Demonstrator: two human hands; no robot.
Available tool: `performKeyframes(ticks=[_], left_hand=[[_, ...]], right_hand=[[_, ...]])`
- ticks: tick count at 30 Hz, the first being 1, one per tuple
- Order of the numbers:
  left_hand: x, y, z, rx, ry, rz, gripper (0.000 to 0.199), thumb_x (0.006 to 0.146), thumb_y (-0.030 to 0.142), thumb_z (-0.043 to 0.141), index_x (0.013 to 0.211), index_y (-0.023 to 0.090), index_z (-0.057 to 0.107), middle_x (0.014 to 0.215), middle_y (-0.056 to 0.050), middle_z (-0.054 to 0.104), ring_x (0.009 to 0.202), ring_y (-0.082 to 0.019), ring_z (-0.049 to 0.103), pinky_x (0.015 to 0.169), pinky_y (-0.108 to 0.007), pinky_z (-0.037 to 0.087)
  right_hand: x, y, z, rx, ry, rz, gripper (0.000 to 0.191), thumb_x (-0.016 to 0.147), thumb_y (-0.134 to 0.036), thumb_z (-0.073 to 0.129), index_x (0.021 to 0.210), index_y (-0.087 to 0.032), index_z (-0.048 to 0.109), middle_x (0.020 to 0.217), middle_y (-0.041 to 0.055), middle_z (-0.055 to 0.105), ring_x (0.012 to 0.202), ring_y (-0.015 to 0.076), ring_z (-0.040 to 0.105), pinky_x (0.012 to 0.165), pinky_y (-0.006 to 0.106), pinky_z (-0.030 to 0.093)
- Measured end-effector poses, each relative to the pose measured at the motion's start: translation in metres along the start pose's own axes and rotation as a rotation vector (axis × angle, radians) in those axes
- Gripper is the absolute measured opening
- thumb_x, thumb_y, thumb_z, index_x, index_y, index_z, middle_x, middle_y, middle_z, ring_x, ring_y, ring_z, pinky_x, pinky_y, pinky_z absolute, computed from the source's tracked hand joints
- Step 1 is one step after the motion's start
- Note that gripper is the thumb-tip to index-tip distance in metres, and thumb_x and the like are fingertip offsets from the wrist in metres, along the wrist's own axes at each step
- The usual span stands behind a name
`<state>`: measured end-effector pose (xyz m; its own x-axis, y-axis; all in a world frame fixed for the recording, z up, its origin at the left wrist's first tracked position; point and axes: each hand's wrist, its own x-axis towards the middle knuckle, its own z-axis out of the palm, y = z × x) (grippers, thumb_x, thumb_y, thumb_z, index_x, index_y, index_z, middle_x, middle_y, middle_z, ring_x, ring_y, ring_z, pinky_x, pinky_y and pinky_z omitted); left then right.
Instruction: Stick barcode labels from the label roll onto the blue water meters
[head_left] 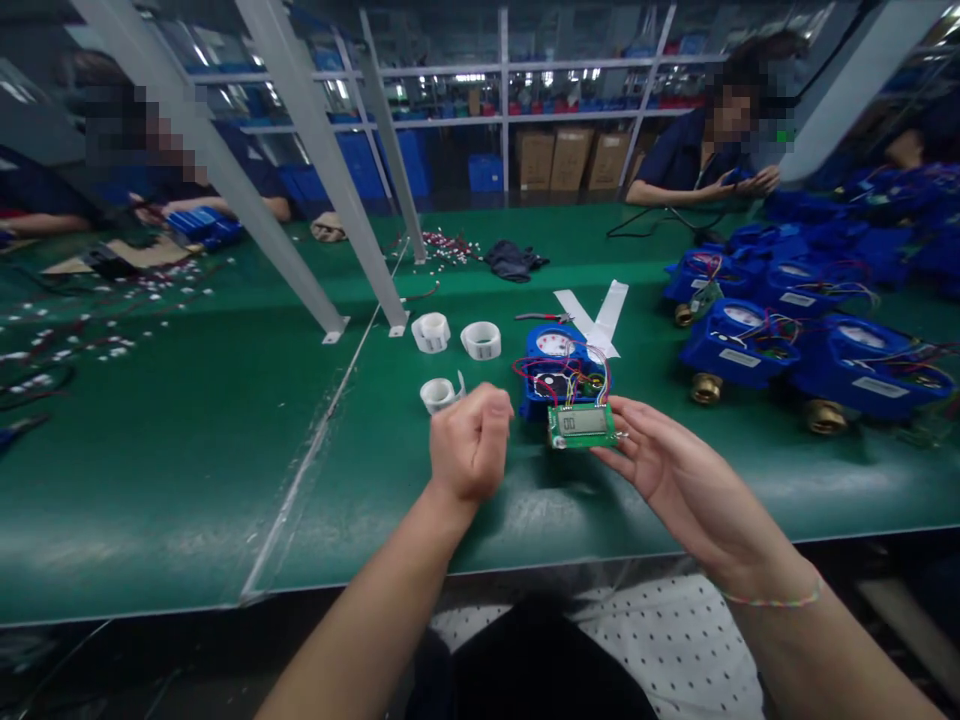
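My right hand (652, 460) holds a green circuit board with an LCD display (585, 425) by its right edge; the screen faces me and shows digits. Coloured wires run from the board to a blue water meter (534, 345) just behind it, its round dial and inner parts exposed. To the left of the board, my left hand (471, 445) is closed in a fist above the table, and whatever it may hold is hidden. Beyond that fist lies a roll of white labels (437, 394), with a second label roll (430, 334) and a third label roll (481, 341) farther back.
Pliers (541, 317) and white paper strips (600, 325) lie behind the meter. Several blue meters (739, 340) with brass fittings crowd the right side. Metal posts (330, 160) rise from the green table (360, 500). Co-workers sit across it, and loose wires (450, 248) lie farther back.
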<state>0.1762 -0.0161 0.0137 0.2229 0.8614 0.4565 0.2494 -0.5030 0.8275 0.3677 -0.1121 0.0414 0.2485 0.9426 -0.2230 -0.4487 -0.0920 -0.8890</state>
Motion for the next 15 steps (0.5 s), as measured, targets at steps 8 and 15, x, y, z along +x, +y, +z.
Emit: performKeyframes(ticks=[8,15], left_hand=[[-0.026,0.007,0.014,-0.277,-0.33,-0.252,0.023,0.089,0.043,0.071,0.095,0.021,0.073,0.087,-0.005,0.071,0.07,-0.017,0.061,0.066,-0.026,0.045],[-0.022,0.001,0.014,-0.338,-0.301,-0.259,0.02,0.097,0.037,0.059,0.088,0.02,0.067,0.078,-0.002,0.068,0.07,-0.017,0.063,0.064,-0.026,0.043]], right_hand=[[0.003,0.023,0.026,-0.024,0.05,-0.054,0.025,0.091,-0.037,0.071,0.112,-0.024,0.066,0.125,0.0056,0.069,0.123,0.024,0.063,0.104,0.039,0.056],[0.003,0.026,0.014,-0.658,0.239,-0.467,0.036,0.095,-0.046,0.068,0.123,-0.024,0.061,0.128,0.0091,0.062,0.116,0.0252,0.06,0.094,0.041,0.054]])
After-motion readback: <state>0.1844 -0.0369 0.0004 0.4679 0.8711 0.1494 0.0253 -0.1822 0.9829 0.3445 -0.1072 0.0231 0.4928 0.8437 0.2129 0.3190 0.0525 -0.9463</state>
